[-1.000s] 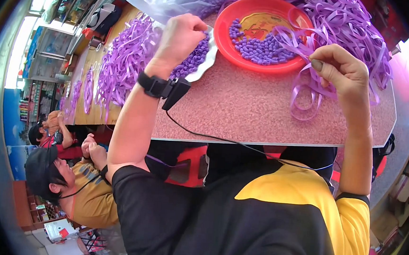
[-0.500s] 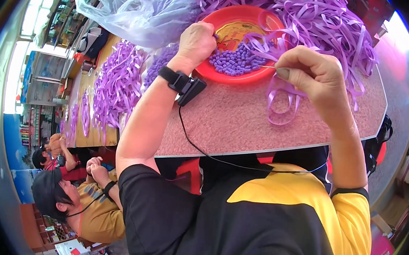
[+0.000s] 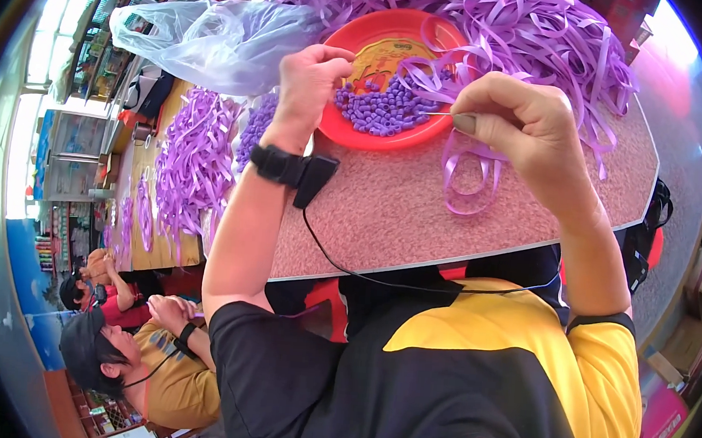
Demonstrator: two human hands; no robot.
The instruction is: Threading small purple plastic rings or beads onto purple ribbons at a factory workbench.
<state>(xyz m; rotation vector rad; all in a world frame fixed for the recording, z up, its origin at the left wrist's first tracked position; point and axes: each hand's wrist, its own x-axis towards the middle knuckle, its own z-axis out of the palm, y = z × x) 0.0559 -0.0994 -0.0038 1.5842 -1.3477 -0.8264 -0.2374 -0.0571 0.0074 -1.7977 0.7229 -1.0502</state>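
Note:
My right hand (image 3: 520,125) pinches a thin needle (image 3: 437,113) between thumb and fingertips. Its point reaches over purple tube-shaped beads (image 3: 383,111) piled in a red plastic plate (image 3: 372,143). A loop of purple ribbon (image 3: 449,177) hangs below this hand onto the pink table mat. My left hand (image 3: 305,86) is by the plate's left rim, index finger and thumb curled close together. What they hold, if anything, is too small to make out. A black strap with a small device (image 3: 293,169) circles my left wrist.
A big heap of purple ribbons (image 3: 543,37) lies behind the plate. At the back left is a translucent plastic bag (image 3: 209,42), with more beads (image 3: 256,127) below it. Ribbons (image 3: 197,151) cover the wooden table at left, where other people sit. A black cable (image 3: 363,277) crosses my front.
My left hand has turned from a fist near the beads and moved slightly left, its index finger and thumb now showing. My right hand keeps the needle at the beads. The view has shifted a little.

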